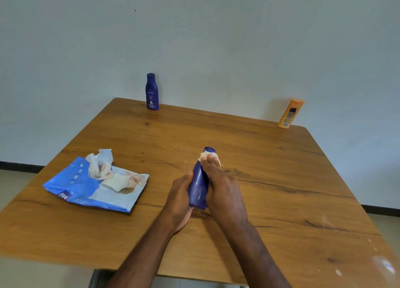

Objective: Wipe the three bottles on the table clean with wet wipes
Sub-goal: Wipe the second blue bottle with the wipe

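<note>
I am working through the first of the three bottles, as far as I can judge, so most of the job is lying ahead of me. Going from the left, the wet wipe pack (95,187) is lying flat on the near left of the desk (281,179), its flap pulled open and crumpled white wipes (101,166) spilling out on top of it. Far behind it, near the back edge, a dark blue bottle (152,92) is standing upright and apart from everything else; I am seeing no wipe near it, and I cannot tell from here whether it is clean.

In the middle, close to me, my left hand (179,198) is wrapping its fingers around the lower body of the blue bottle in hand (200,186), holding it tilted with the cap pointing away. My right hand (218,184) is pressing a white wipe (211,158) against the neck, its grip closed around wipe and bottle together. I am judging this to be the wiping step under way.

At the far right corner an orange bottle (290,114) is standing, leaning slightly in this wide view, well apart from my hands and waiting its turn.

The desk is a brown wood-grain top with pale smudges on its near right part. Behind it a plain light wall (216,39) is running down to a dark skirting strip and pale floor.
</note>
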